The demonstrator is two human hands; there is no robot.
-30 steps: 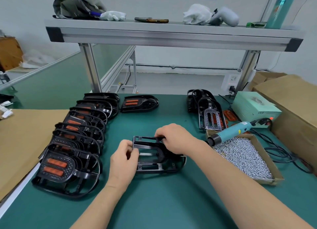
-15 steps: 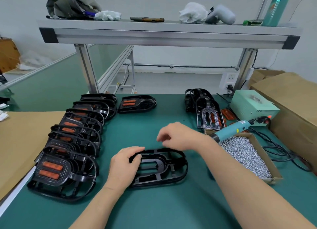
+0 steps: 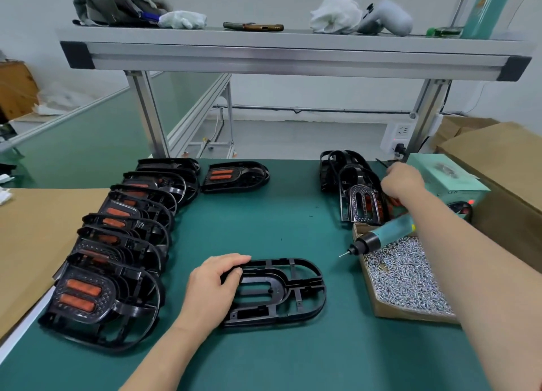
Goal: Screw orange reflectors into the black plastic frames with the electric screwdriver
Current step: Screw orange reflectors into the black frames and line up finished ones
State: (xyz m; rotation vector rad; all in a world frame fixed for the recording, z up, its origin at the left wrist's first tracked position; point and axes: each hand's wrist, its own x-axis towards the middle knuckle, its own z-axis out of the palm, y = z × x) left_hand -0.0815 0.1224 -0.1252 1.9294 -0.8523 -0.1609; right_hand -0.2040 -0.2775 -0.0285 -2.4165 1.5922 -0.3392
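Holding the empty black frame [image 3: 281,291] flat on the green mat [image 3: 264,220] with my left hand [image 3: 215,288]: fingers and thumb curl round its left end, so it should not skate when a part goes in. Right hand [image 3: 403,181] is out at the far-right stack of bare frames [image 3: 349,182], fingers curled. Whether it pinches anything I cannot tell, since the knuckles hide it. Judgement: fetching the next insert. Electric screwdriver [image 3: 384,236] lies propped on the rim of the cardboard screw box [image 3: 410,314], bit pointing left over the mat, nobody holding it, handy for a right-hand pickup. Finished frames [image 3: 117,244] carrying orange reflectors [image 3: 83,286] overlap in a row along the left, apart from the unfinished stock. The frame under my left hand holds no reflector yet.
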